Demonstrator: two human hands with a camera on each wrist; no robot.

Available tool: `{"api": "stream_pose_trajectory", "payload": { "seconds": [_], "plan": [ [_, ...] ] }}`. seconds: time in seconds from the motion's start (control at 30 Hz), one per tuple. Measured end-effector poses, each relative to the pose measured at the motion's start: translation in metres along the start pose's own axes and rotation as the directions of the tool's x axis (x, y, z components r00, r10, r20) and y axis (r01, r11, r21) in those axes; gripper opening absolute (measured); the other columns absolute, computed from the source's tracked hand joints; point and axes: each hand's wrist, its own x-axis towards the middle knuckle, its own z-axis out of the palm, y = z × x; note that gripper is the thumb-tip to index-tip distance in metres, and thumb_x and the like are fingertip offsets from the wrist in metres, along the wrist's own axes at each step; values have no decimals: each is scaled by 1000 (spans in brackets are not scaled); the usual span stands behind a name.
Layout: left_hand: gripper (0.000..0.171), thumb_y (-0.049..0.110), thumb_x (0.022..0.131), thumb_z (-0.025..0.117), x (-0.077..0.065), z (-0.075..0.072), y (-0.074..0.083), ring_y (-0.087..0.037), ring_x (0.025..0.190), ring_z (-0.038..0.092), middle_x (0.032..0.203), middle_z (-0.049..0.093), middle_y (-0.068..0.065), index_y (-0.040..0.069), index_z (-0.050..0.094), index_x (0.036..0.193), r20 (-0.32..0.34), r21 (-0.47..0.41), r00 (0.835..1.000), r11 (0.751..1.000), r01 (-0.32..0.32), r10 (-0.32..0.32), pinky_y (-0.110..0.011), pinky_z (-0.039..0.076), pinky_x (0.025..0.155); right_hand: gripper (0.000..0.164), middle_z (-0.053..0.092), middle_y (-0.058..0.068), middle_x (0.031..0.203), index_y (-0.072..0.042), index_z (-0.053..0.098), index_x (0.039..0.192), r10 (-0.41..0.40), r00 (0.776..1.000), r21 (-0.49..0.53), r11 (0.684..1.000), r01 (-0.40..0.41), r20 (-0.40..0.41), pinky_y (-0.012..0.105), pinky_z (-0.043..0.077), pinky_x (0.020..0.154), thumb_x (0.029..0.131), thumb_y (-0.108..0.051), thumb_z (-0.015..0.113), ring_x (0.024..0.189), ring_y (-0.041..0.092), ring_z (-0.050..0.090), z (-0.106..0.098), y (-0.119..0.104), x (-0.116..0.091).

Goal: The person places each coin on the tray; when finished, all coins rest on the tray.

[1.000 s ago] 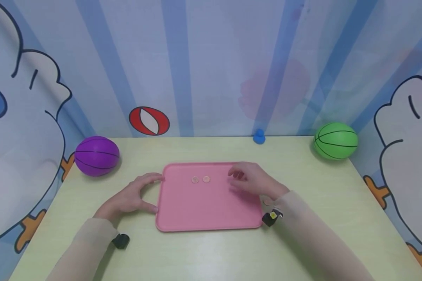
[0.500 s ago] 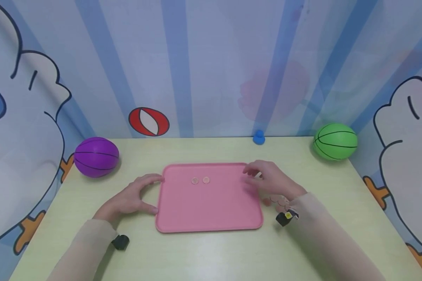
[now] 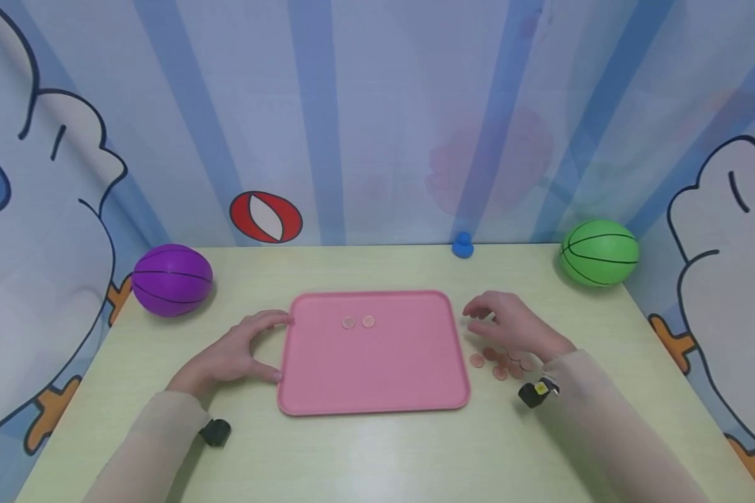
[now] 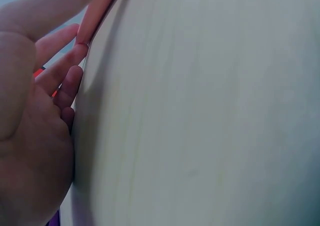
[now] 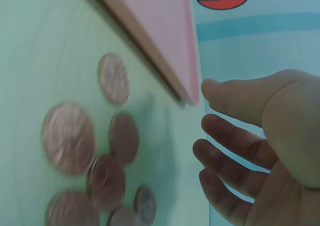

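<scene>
A pink rectangular tray lies on the table with two copper coins, a left one and a right one, side by side near its far edge. My left hand touches the tray's left rim, thumb and fingers spread apart. Past the tray's right side, my right hand hovers with loosely bent fingers, nothing between them in the right wrist view. Just below that hand, several copper coins are scattered on the table, some overlapping. The right sleeve and wrist hide part of the table beside them.
A purple ball sits at the table's back left, a green ball at the back right. Near the back edge stands a small blue knob-shaped piece. Behind rises a blue striped backdrop with cartoon figures on the sides.
My right hand has moved right, from over the tray to beyond its right edge, uncovering the loose coins. The left hand, the tray and its two coins stay put.
</scene>
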Motion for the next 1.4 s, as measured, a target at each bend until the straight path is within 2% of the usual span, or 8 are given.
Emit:
{"api": "stream_pose_trajectory", "payload": {
  "seconds": [0.1, 0.3, 0.47, 0.67, 0.87, 1.1, 1.4],
  "plan": [
    [103, 41, 67, 99, 0, 0, -1, -37, 153, 28, 165, 38, -4, 29, 48, 156, 1, 1, 1000, 1000, 10, -10, -73, 19, 122, 24, 72, 7, 116, -7, 74, 123, 19, 1000, -23, 1000, -19, 13, 47, 59, 93, 100, -13, 67, 105, 24, 68, -2, 10, -4],
    [104, 41, 67, 99, 0, 0, 1, -36, 153, 28, 165, 39, -3, 28, 48, 156, 1, -6, 1000, 1000, 5, -5, -72, 19, 122, 25, 73, 7, 106, -2, 74, 118, 12, 999, -62, 998, -10, 35, 48, 59, 92, 93, -3, 69, 96, 21, 69, -10, 26, -12],
    [104, 41, 66, 99, 0, 0, 1, -36, 153, 28, 165, 38, -3, 28, 48, 156, 1, -2, 1000, 1000, 4, -4, -72, 19, 122, 29, 73, 5, 102, -1, 73, 118, 61, 994, -52, 997, -57, 85, 47, 58, 92, 90, -2, 71, 92, 18, 67, -16, 32, -19],
    [105, 40, 66, 100, 0, 0, 2, -37, 154, 27, 165, 38, -4, 28, 48, 157, 2, -5, 1000, 1000, 8, -8, -73, 18, 122, 27, 73, 3, 98, -1, 72, 118, 92, 990, -50, 995, -87, 110, 48, 59, 91, 92, -4, 75, 93, 19, 68, -17, 33, -23],
    [104, 41, 67, 99, 0, 0, 0, -37, 154, 27, 166, 37, -3, 30, 48, 157, 3, -5, 1000, 1000, 17, -17, -73, 18, 122, 24, 72, 2, 94, -2, 72, 117, 111, 987, -57, 993, -105, 116, 43, 58, 86, 93, -3, 73, 88, 17, 66, -16, 31, -22],
    [104, 40, 67, 100, 2, 2, -1, -36, 154, 26, 166, 37, -2, 30, 48, 156, 9, -10, 1000, 1000, 16, -16, -73, 17, 122, 24, 69, 2, 84, 0, 69, 121, 159, 978, -23, 987, -158, 138, 40, 57, 85, 97, -4, 69, 76, 16, 65, -14, 31, -19],
    [104, 41, 67, 100, 1, 1, 0, -37, 154, 26, 166, 37, -3, 30, 48, 156, 8, -7, 1000, 1000, 29, -29, -74, 17, 122, 24, 67, 5, 82, -1, 67, 121, 183, 975, 20, 982, -187, 126, 37, 55, 80, 98, -4, 67, 62, 19, 65, -11, 35, -18]
  ]
}}
